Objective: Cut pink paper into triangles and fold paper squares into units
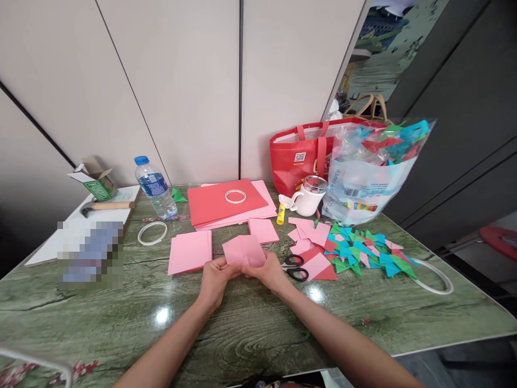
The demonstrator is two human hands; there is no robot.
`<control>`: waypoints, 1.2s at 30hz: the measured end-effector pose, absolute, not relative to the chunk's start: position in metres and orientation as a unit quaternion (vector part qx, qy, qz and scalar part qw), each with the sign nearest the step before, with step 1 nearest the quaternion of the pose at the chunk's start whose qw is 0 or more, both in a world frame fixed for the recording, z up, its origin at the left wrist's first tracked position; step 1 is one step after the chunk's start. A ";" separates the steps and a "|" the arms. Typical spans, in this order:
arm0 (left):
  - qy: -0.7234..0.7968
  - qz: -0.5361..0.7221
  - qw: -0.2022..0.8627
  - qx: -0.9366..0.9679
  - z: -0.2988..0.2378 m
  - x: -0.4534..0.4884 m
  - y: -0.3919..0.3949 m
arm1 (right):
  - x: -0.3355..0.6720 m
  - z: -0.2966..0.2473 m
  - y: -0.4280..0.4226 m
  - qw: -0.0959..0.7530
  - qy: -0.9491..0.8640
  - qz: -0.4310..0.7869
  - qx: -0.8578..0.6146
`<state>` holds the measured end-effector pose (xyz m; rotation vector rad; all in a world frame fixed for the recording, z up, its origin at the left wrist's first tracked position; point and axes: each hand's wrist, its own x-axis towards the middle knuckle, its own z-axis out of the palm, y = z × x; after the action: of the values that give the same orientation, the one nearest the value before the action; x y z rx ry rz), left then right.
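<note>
Both hands grip one pink sheet of paper (244,249), held a little above the table with creases showing in it. My left hand (215,281) pinches its lower left edge. On the lower right edge my right hand (269,272) is closed the same way. Left of my hands lies a stack of pink square paper (189,252); a smaller pink pile (263,230) is just behind the held sheet. Black-handled scissors (297,268) rest right of my right hand, by pink and red paper pieces (317,265). The fingertips are partly hidden by the paper.
Red sheets (218,205) carry a tape roll (235,196). A water bottle (155,186), hammer (109,205) and small box (99,186) stand or lie left. Right are a glue stick (280,214), white mug (309,198), red bag (286,161), plastic bag (363,178) and folded paper pieces (359,248).
</note>
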<state>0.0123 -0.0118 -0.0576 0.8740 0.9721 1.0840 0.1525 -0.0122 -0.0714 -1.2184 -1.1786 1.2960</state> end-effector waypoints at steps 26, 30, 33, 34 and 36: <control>0.468 0.445 0.600 0.472 -0.045 -0.003 0.000 | 0.168 -0.059 -0.005 0.519 -0.450 0.582 -0.436; 0.458 0.452 0.598 0.479 -0.046 -0.004 0.003 | 0.169 -0.067 0.000 0.567 -0.436 0.533 -0.451; 0.474 0.477 0.557 0.488 -0.050 -0.007 0.006 | 0.169 -0.067 -0.001 0.547 -0.508 0.502 -0.437; 0.483 0.481 0.536 0.498 -0.050 -0.008 0.006 | 0.169 -0.067 -0.002 0.533 -0.531 0.493 -0.438; 0.496 0.486 0.497 0.520 -0.051 -0.010 0.007 | 0.168 -0.067 -0.003 0.503 -0.552 0.497 -0.442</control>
<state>-0.0096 0.0065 -0.0509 1.2588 1.2002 1.1775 0.1677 -0.0029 -0.0666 -1.0689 -1.3340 1.1997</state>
